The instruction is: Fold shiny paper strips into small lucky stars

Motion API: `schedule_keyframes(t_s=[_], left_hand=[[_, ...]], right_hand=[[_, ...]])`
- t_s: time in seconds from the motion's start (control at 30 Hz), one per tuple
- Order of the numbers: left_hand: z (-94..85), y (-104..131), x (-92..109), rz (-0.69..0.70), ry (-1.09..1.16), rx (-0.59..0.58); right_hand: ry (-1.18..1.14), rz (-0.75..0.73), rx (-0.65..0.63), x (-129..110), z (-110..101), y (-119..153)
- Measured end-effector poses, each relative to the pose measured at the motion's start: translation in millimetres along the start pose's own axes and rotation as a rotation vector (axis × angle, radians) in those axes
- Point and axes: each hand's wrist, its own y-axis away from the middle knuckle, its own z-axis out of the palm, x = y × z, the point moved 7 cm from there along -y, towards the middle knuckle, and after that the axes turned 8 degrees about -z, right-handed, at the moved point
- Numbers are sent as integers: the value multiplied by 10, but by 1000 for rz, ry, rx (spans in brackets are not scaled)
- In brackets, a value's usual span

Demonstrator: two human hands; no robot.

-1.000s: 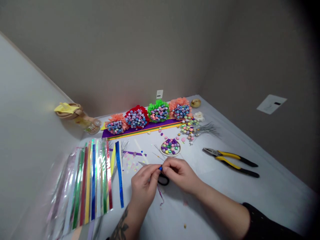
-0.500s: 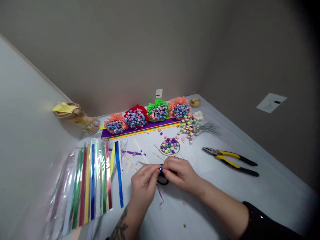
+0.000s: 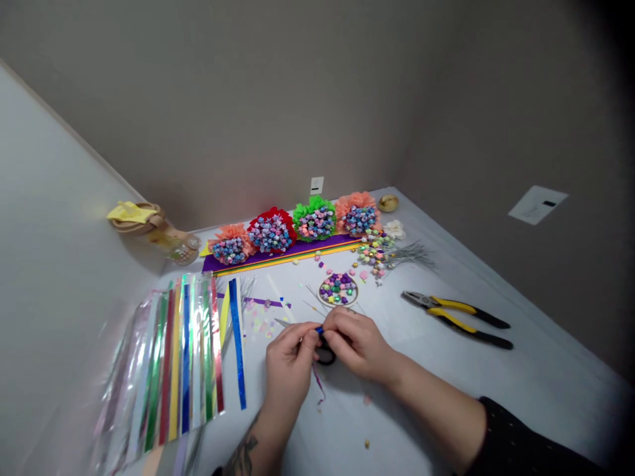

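Both hands meet near the table's middle, pinching a tiny shiny blue paper piece (image 3: 319,330) between their fingertips. My left hand (image 3: 292,357) is closed on its left side, thumb against index finger. My right hand (image 3: 358,345) grips the other side with thumb and fingers. Whether the piece is a folded star or a strip is too small to tell. Beneath the hands lie scissors (image 3: 326,356) with black handles, partly hidden. A thin purple curled strip (image 3: 319,385) lies just below. Beyond the fingers sits a round dish (image 3: 338,305) of small folded paper stars.
Pliers (image 3: 456,317) with yellow-black handles lie right. Packs of metallic strips (image 3: 178,357) and a loose blue strip (image 3: 237,350) lie left. Several star-filled paper flowers (image 3: 271,231) line the back. Thin wires (image 3: 414,254) lie by loose stars; a wooden boot-shaped holder (image 3: 159,231) stands back left.
The hands stay together on the blue piece, with the fingertips shifting slightly around it. The piece now shows less of its bright face. The view has shifted a little.
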Motion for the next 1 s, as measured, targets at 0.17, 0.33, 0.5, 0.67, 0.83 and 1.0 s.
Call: schedule_keyframes(t_s=[0.17,0.33,0.5,0.67,0.83,1.0], left_hand=[[-23,-14,-6,-24,61,2],[-41,0,98,124,-70,26],[-32,85,251,370,-200,75],[-19,130,280,470,-239,86],[-100,94,259,422,-205,131],[-95,67,267,394,-205,104]], right_hand=[[19,-10,6,-30,-11,-1],[25,-8,-14,-10,16,9],[72,-50,-36,-21,33,21],[112,-77,-35,-45,24,10],[94,-43,23,-36,-15,23],[125,-64,52,-15,-36,60]])
